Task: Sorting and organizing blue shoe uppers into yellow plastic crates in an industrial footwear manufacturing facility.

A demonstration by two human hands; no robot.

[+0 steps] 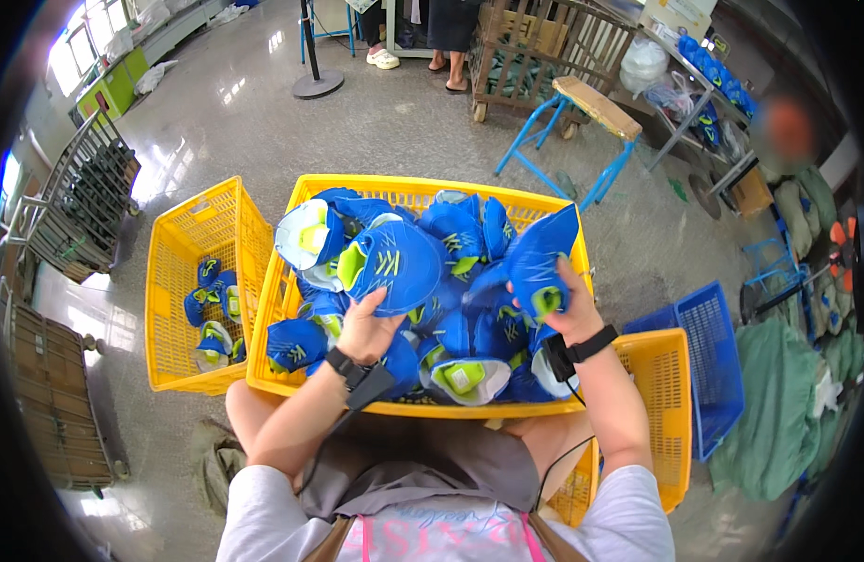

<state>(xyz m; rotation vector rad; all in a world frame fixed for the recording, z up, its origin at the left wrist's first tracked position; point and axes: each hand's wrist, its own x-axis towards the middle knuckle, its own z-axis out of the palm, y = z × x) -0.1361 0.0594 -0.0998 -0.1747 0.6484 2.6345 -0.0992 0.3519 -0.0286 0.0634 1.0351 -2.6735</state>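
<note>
A large yellow crate (pixel 357 180) in front of my lap is heaped with blue shoe uppers (pixel 450 229) that have lime-green linings and trim. My left hand (pixel 371 332) grips a blue shoe upper (pixel 404 267) by its near edge, over the left middle of the heap. On the right, my right hand (pixel 574 304) is closed on another blue shoe upper (pixel 542 258), its toe pointing up and away. Some fingers of both hands are hidden behind the uppers. Below them, a pale-edged upper (pixel 471 379) lies with its green lining showing.
A yellow crate (pixel 193 220) at left holds several blue uppers. Another yellow crate (pixel 675 412) and a blue crate (pixel 722 375) stand at right. Beyond are a blue-legged stool (pixel 600 108), a slatted cart (pixel 516 75) and a black post base (pixel 317 84). People's legs (pixel 455 66) show at the back.
</note>
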